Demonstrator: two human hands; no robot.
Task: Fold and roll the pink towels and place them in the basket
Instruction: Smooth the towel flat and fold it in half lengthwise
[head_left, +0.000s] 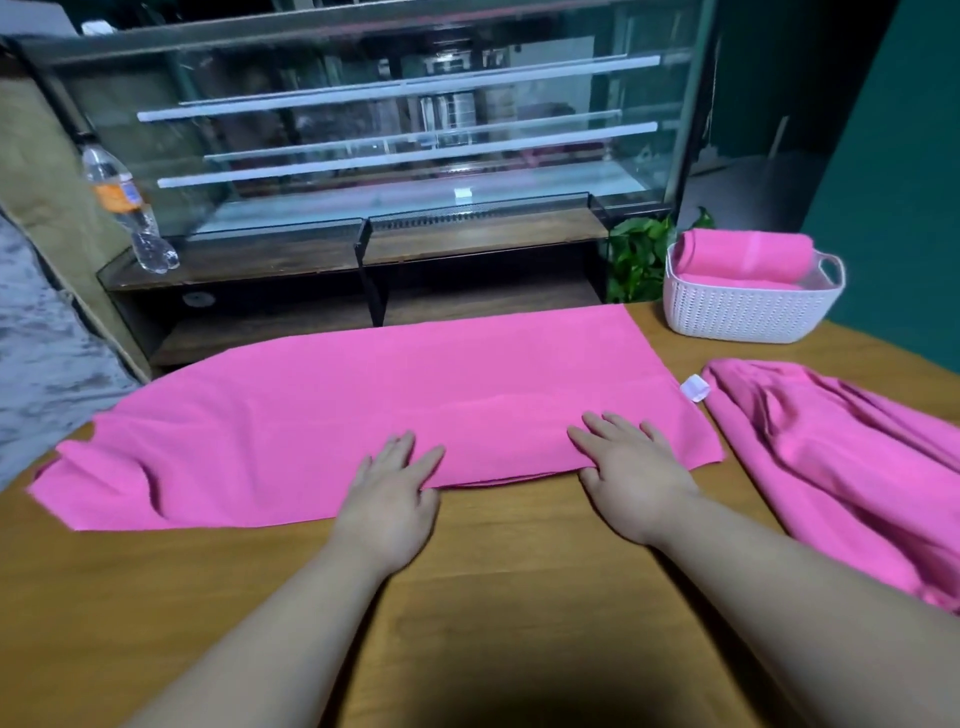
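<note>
While flat, each grip (392, 486) (631, 475) on towel (291, 415)

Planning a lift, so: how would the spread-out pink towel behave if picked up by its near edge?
Probably floppy: the spread towel wrinkles at its left end, so it should drape. Likely light, lying thin and flat on the wooden table. It may slide on that smooth top when pushed.

Bare tabletop (519, 582) lies open on the near side; a crumpled towel (852, 457) blocks the right, the basket (748, 312) fills the far corner
</note>
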